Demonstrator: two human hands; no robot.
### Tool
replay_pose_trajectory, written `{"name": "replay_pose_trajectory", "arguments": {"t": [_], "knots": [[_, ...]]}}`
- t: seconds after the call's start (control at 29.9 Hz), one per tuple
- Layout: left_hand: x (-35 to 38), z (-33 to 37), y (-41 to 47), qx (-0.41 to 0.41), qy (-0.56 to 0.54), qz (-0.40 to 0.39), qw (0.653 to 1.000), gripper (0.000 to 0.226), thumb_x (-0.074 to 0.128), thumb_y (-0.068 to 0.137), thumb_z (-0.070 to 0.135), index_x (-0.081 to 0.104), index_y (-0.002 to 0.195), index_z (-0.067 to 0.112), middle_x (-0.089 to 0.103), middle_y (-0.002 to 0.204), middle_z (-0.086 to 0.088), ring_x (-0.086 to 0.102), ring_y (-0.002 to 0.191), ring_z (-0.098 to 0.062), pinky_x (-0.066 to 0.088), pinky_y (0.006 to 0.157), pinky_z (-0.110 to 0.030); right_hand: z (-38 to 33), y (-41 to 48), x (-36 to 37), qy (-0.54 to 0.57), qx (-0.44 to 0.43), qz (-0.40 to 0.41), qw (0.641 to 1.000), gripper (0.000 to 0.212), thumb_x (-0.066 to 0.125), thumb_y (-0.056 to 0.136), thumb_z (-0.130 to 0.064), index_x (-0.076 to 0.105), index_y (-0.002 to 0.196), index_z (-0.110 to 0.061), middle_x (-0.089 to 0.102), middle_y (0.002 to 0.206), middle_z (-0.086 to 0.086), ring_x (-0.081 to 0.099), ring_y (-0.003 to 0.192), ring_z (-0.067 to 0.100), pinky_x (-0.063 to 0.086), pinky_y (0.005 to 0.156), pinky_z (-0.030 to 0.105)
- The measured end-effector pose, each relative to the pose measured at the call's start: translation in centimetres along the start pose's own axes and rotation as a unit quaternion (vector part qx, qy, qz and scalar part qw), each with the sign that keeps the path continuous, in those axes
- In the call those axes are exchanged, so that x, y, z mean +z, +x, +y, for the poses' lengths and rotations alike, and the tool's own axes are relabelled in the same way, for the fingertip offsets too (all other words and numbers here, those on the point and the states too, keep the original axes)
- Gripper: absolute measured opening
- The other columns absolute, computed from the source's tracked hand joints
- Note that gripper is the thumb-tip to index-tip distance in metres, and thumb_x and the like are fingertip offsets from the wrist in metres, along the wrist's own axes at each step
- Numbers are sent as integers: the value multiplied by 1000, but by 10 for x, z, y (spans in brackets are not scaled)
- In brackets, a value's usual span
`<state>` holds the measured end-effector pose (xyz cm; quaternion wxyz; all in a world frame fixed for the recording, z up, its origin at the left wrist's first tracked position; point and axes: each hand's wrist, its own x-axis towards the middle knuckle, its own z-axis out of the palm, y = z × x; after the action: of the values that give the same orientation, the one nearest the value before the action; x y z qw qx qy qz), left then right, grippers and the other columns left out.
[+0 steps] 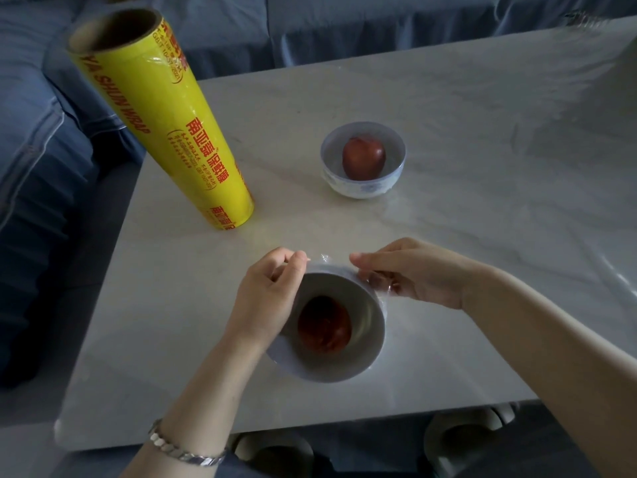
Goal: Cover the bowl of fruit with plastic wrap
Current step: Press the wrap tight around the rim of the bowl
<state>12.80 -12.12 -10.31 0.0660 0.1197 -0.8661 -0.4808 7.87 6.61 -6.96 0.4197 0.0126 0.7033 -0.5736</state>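
A white bowl (370, 334) with a dark red fruit (324, 326) in it stands near the table's front edge. Clear plastic wrap (331, 269) lies stretched over the bowl's top and hangs down its sides. My left hand (267, 298) is at the bowl's left rim, with its fingers curled on the wrap there. On the right, my right hand (410, 274) pinches a bunched piece of wrap at the far rim. The yellow plastic wrap roll (162, 122) stands upright at the left.
A second white bowl (362, 186) holding a red apple (363, 158), with film across its top, sits further back on the pale marble table (482, 201). A blue sofa (41, 167) runs along the table's left and far sides.
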Motion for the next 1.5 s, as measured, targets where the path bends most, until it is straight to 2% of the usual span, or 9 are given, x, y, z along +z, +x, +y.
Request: {"name": "replay_pose_trajectory", "arguments": {"t": [0.27, 0.37, 0.43, 0.53, 0.67, 0.84, 1.1, 1.27, 1.5], "knots": [[-1, 3, -7, -21, -23, 24, 999, 42, 41, 76, 45, 50, 68, 4, 48, 63, -14, 44, 62, -19, 32, 52, -19, -9, 10, 15, 17, -7, 65, 998, 23, 72, 75, -26, 65, 58, -12, 46, 47, -3, 40, 49, 7, 34, 55, 19], [1, 4, -8, -18, -18, 19, 1000, 35, 46, 83, 41, 38, 59, 15, 40, 50, 5, 36, 53, -9, 31, 50, -18, -11, 12, 16, 7, -30, 70, 997, 16, 69, 79, -21, 69, 75, -5, 52, 63, 4, 42, 58, 11, 34, 61, 23], [2, 5, -8, -14, -17, 10, 1000, 35, 49, 85, 36, 39, 60, 15, 41, 51, 3, 36, 53, -9, 31, 49, -18, -14, 12, 15, 7, -31, 68, 997, 16, 64, 83, -16, 69, 83, -1, 53, 71, 7, 42, 63, 12, 33, 62, 23], [4, 8, -6, -14, -6, -1, 1000, 35, 46, 80, 40, 48, 71, 6, 49, 68, -8, 40, 59, -12, 33, 51, -18, -20, 11, 12, -26, -23, 65, 997, 19, 57, 87, -13, 61, 68, -11, 54, 67, 2, 42, 63, 11, 31, 60, 22], [5, 14, -8, -12, 2, -10, 1000, 24, 50, 86, 29, 55, 71, 11, 56, 69, 0, 48, 65, -11, 35, 55, -15, -26, 9, 5, -108, 5, 52, 993, 35, 59, 84, -12, 53, 50, -13, 48, 47, -4, 35, 50, 10, 29, 52, 21], [7, 18, -8, 1, -4, -27, 1000, 28, 52, 84, 37, 51, 63, 18, 52, 56, 8, 47, 58, -6, 34, 51, -16, -22, 10, 5, -153, -5, 73, 985, 48, 70, 75, -37, 53, 35, -18, 44, 38, -8, 36, 48, 11, 31, 55, 24], [7, 15, -7, 33, -13, -17, 999, 35, 48, 76, 40, 50, 66, 7, 48, 62, -7, 40, 57, -11, 32, 52, -17, 0, 21, 27, 51, -59, 197, 977, 22, 71, 78, -24, 60, 63, -12, 43, 46, -1, 39, 42, 10, 34, 43, 15], [7, 11, -5, 41, -29, -11, 999, 52, 43, 67, 53, 55, 69, 3, 48, 65, -8, 40, 57, -10, 33, 53, -17, -1, 27, 32, 7, -70, 206, 976, 23, 69, 79, -22, 58, 61, -12, 52, 54, 0, 46, 50, 12, 40, 53, 23], [5, 6, -6, 25, -40, 2, 999, 42, 43, 66, 52, 56, 64, 12, 53, 59, 3, 47, 57, -2, 35, 54, -13, -5, 31, 32, -107, -44, 139, 983, 28, 59, 85, -27, 52, 59, -20, 52, 62, -4, 46, 57, 9, 37, 54, 21]]}}
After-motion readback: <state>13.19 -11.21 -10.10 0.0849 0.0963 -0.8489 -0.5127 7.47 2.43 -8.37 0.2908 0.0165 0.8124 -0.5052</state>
